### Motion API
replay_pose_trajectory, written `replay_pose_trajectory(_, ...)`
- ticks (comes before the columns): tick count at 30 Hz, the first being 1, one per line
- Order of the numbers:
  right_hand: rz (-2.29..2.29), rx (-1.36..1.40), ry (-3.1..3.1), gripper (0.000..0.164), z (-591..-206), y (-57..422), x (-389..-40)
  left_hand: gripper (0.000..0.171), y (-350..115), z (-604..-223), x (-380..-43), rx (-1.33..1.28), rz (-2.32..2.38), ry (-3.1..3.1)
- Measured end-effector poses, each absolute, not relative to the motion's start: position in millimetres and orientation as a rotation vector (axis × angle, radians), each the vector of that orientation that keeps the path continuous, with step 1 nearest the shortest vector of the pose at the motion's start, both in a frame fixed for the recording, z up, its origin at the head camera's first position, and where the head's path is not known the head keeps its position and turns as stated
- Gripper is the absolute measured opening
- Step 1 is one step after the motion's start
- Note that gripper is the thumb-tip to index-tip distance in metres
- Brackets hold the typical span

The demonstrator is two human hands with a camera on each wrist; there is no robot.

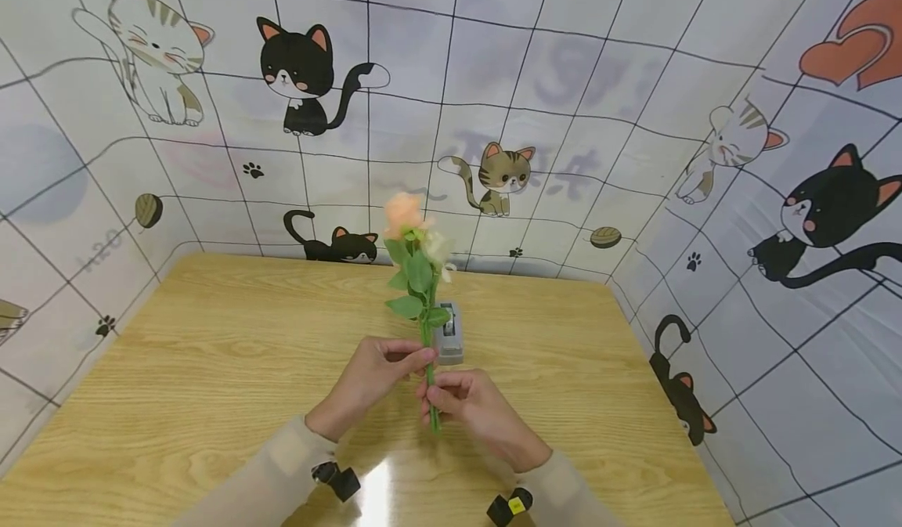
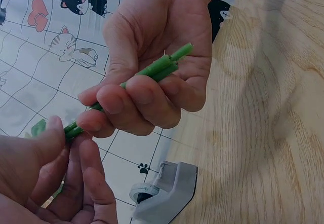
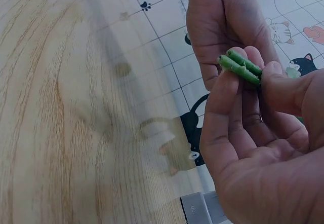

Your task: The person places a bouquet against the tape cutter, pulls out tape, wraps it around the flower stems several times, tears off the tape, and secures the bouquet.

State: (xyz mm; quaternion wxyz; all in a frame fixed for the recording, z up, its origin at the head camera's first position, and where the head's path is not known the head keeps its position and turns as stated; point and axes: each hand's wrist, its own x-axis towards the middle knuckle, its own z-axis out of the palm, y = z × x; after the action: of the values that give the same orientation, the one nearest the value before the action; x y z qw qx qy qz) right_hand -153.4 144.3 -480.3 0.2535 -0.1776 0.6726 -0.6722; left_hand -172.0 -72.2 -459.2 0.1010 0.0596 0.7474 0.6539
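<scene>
A small bunch of artificial-looking flowers is held upright over the table, with a peach rose (image 1: 405, 214), a white flower (image 1: 436, 247) and green leaves at its top. My left hand (image 1: 380, 366) pinches the green stems below the leaves, between thumb and fingers. Just lower down, my right hand (image 1: 479, 409) grips the same stems near their cut ends. Those stem ends (image 2: 161, 68) poke out past the right fingers in the left wrist view. In the right wrist view, the stems (image 3: 242, 68) lie side by side between thumb and fingers.
Behind the hands, a grey tape dispenser (image 1: 451, 348) stands on the wood-grain table (image 1: 225, 331). White cloth (image 1: 416, 65) printed with cats and grid lines closes off the back and both sides. Small black cameras (image 1: 337, 480) are strapped at the wrists.
</scene>
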Motion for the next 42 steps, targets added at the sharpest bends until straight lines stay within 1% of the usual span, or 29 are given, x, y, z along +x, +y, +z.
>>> replay_pose_trajectory(3, -1.81, -0.456, 1.846, 0.042, -479.2, 143.3, -152.9, 0.025, -71.7, -459.4, -171.8, 0.174, 1.935, 2.21)
replay_pose_trajectory(9, -1.756, -0.419, 1.897, 0.042, -481.0, 145.6, -153.6, 0.017, -69.9, -458.6, -168.7, 0.242, 1.924, 2.273)
replay_pose_trajectory(14, -1.777, -0.427, 1.934, 0.038, -480.8, 146.5, -153.7, 0.017, -68.6, -458.5, -168.6, 0.252, 1.935, 2.29)
replay_pose_trajectory(25, -1.752, -0.428, 2.06, 0.036, -478.6, 145.6, -152.9, 0.024, -68.2, -458.7, -169.6, 0.246, 1.92, 2.28)
replay_pose_trajectory(33, -1.699, -0.481, 2.081, 0.034, -476.9, 145.1, -152.6, 0.017, -69.4, -457.3, -168.6, 0.26, 1.902, 2.291)
replay_pose_trajectory(37, -1.684, -0.51, 2.075, 0.035, -475.8, 147.0, -152.6, 0.018, -70.6, -458.5, -168.9, 0.315, 1.88, 2.301)
replay_pose_trajectory(42, -1.695, -0.49, 2.127, 0.032, -475.4, 148.9, -153.3, 0.022, -71.1, -460.0, -170.9, 0.341, 1.861, 2.289)
